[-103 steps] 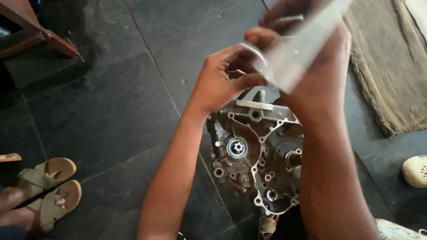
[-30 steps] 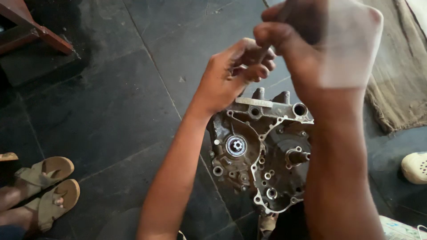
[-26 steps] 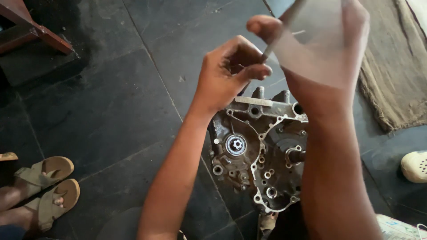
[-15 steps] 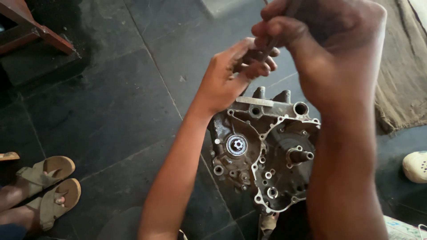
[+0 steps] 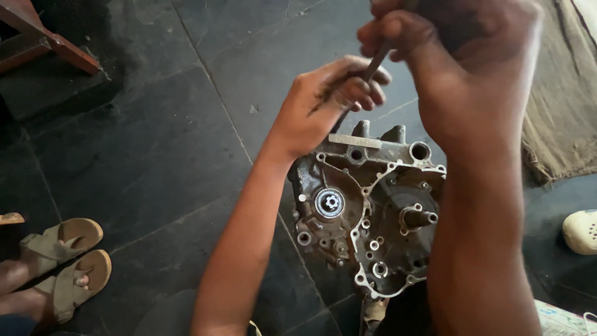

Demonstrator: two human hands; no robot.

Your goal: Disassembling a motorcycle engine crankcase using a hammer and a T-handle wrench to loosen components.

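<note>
Engine casing (image 5: pixel 367 211), a grimy grey half-case with bearing seats and bolt holes, lies open-face-up on the dark tiled floor (image 5: pixel 155 143), directly under both raised arms. A moment ago a pale translucent sheet was stretched between the hands; now it has gone from sight, and the right hand (image 5: pixel 460 68) has swung closer to the lens, so the work has passed from the sheet to a thin dark tool (image 5: pixel 367 71). Right-hand fingers are curled tight round that tool's upper end. The left hand (image 5: pixel 323 102) sits just above the casing's top edge, its fingers pinching the tool lower down. What the tool's tip is I cannot make out, since the knuckles cover it. The right forearm hides the casing's right side. At the left edge, someone's sandalled feet (image 5: pixel 56 267) are cut off.
</note>
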